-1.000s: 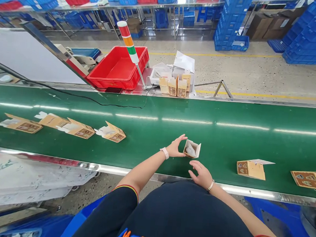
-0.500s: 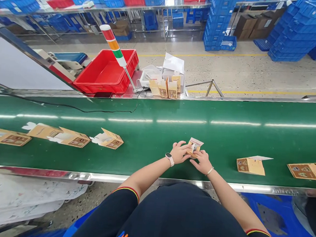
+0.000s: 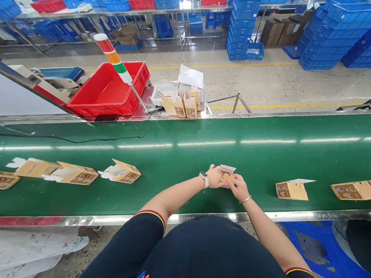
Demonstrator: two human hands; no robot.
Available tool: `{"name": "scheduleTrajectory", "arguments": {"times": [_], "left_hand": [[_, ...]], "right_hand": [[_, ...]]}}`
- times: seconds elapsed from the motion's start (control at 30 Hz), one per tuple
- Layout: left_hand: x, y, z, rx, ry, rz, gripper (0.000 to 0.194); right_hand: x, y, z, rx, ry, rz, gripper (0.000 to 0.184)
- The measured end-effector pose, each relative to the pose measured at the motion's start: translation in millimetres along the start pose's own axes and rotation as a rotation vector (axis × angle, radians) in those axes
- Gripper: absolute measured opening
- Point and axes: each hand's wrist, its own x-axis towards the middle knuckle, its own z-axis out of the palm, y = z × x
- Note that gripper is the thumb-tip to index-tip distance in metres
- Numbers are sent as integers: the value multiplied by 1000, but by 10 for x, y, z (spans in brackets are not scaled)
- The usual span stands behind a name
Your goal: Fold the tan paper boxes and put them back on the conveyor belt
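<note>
**As both hands pinch a small carton, more cartons lie along the belt**

Working over a green conveyor belt (image 3: 250, 160), the left hand (image 3: 216, 177) and right hand (image 3: 239, 188) close narrowly on a small printed carton (image 3: 227, 178) from either side. The carton sits mid-belt, nearer the steel near rail (image 3: 180, 218) than the far edge; whether it touches the belt cannot be told. A white flap (image 3: 227, 168) shows at its top, while the fingers hide much of the tan card. Folding the carton by hand appears to be the step in hand, and the next move looks to call for tucking that flap and squaring the panels. Part-opened cartons (image 3: 121, 172) lie on the belt to the left, and another (image 3: 291, 191) lies to the right. Beyond the far edge, a small group of upright boxes (image 3: 179, 107) stands beside a red crate (image 3: 102, 105) and a signal tower (image 3: 113, 57). A watch (image 3: 204, 179) circles the left wrist.
</note>
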Motion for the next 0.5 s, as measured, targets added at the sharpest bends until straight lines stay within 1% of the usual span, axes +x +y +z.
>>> {"name": "scheduleTrajectory", "arguments": {"times": [0.07, 0.1, 0.13, 0.17, 0.2, 0.23, 0.27, 0.3, 0.33, 0.37, 0.4, 0.43, 0.5], "left_hand": [[-15, 11, 51, -44, -8, -6, 23], [-45, 17, 88, -84, 19, -9, 20], [-84, 23, 133, -135, 76, -16, 16], [-125, 31, 182, -186, 164, -34, 14], [-160, 40, 232, -232, 275, -73, 13], [-183, 53, 280, -273, 392, -141, 13], [-188, 69, 323, -325, 483, -245, 17], [-173, 87, 361, -388, 530, -366, 21], [-141, 106, 392, -458, 531, -484, 26], [-94, 126, 418, -530, 496, -583, 28], [-39, 146, 441, -595, 445, -650, 29], [19, 164, 463, -641, 399, -686, 28], [127, 198, 501, -677, 360, -701, 26]], "right_hand": [[-4, 22, 27, 11, 66, 67, 34], [-12, 40, 45, 8, 102, 101, 35], [-24, 63, 65, 7, 145, 144, 35], [-39, 90, 87, 8, 189, 194, 34], [-56, 121, 108, 12, 229, 248, 35], [-72, 153, 128, 18, 262, 303, 36], [-86, 186, 144, 28, 287, 356, 38], [-96, 218, 157, 39, 303, 405, 41], [-100, 248, 164, 50, 311, 448, 44], [-96, 276, 167, 60, 313, 486, 46], [-86, 299, 165, 67, 312, 518, 48], [-69, 318, 160, 73, 309, 545, 50], [-24, 338, 137, 81, 299, 582, 51]]}}
